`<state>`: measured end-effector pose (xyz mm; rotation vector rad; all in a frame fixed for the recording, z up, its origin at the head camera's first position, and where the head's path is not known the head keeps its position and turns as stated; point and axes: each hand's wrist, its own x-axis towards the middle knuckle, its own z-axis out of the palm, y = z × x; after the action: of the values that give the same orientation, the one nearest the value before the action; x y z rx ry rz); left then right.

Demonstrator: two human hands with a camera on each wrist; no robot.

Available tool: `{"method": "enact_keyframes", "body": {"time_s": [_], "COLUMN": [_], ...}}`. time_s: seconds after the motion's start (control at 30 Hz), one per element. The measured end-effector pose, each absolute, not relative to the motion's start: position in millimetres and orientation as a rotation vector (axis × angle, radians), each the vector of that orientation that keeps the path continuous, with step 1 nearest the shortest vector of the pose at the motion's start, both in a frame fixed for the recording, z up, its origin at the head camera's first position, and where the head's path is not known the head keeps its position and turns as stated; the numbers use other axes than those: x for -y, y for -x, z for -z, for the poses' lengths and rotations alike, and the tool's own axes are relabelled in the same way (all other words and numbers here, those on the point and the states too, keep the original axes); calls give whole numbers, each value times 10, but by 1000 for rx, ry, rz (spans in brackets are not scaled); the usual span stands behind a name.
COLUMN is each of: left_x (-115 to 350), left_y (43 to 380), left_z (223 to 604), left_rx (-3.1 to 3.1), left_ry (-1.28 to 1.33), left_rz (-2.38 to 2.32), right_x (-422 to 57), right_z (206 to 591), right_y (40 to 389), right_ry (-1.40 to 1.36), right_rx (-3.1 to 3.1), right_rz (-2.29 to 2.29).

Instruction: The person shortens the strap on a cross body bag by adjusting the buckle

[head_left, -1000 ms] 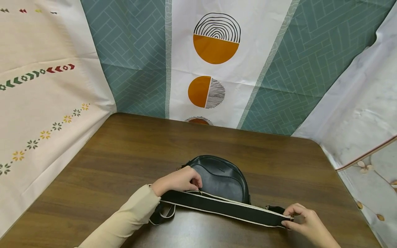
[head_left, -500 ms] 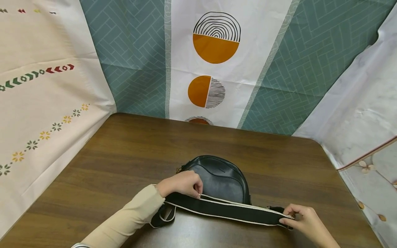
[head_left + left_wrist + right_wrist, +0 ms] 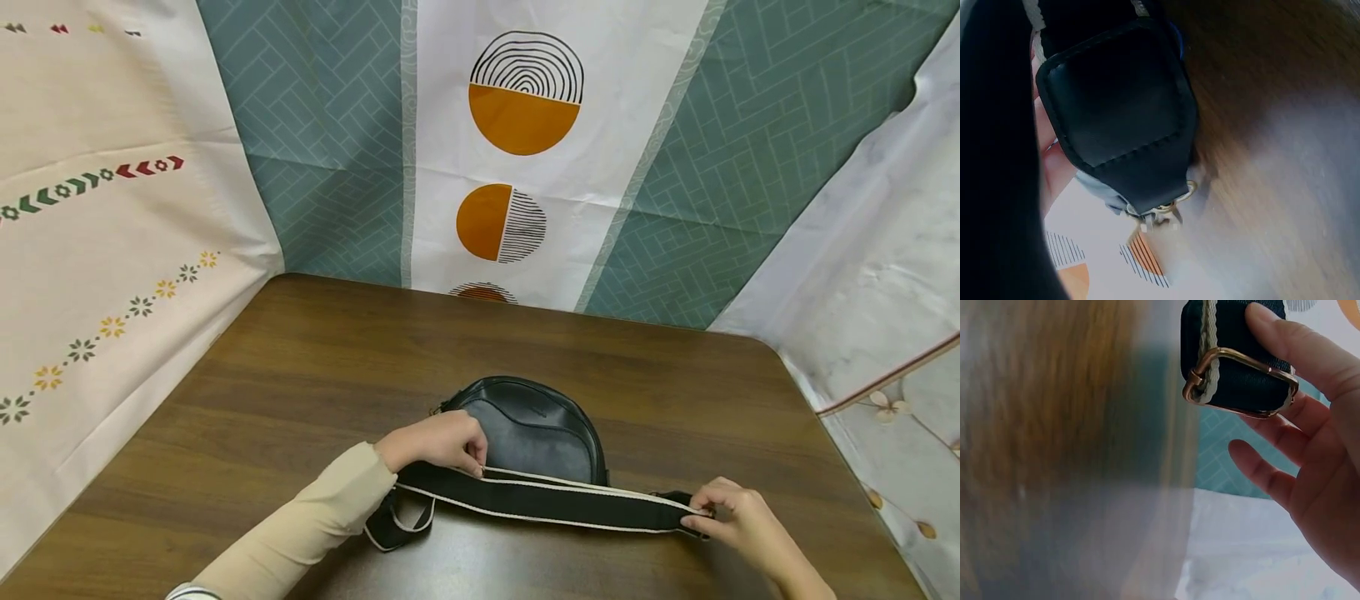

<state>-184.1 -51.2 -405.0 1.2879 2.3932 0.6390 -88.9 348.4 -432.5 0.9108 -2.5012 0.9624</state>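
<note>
A black half-moon bag (image 3: 532, 433) lies on the table, its front edge partly behind a wide black shoulder strap (image 3: 547, 504) with cream edging. My left hand (image 3: 438, 442) pinches the strap's upper edge in front of the bag. At the strap's right end my right hand (image 3: 731, 517) grips the fold, thumb on top and fingers beneath. A gold slide buckle (image 3: 1241, 357) sits there in the right wrist view, just beside the thumb. The left wrist view has a black leather tab (image 3: 1116, 100) with a gold clasp (image 3: 1163, 207), and some left fingers (image 3: 1054, 165) behind it.
The brown wooden table (image 3: 360, 333) extends behind and to both sides of the bag. A loose strap loop (image 3: 397, 529) lies below the left wrist. Patterned cloths (image 3: 337, 167) hang at the back and sides.
My right hand has moved slightly away from me with the strap's end, so the strap lies flatter across. My left hand has shifted a little nearer to me, still pinching the strap.
</note>
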Motion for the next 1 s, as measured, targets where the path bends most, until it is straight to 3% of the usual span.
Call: {"method": "enact_keyframes", "body": {"time_s": [0.53,1.0], "left_x": [695,918], "left_y": [1885,1897], "left_z": [4087,4079], "left_rx": [-2343,-2312], "left_ry": [-1208,-1214], "left_rz": [-724,-750], "right_x": [-3743,-3973], "right_z": [4186,4210], "right_y": [971,1059], "right_ry": [-525,-519], "right_rx": [2761,2728], "right_rz": [-567,-424]}}
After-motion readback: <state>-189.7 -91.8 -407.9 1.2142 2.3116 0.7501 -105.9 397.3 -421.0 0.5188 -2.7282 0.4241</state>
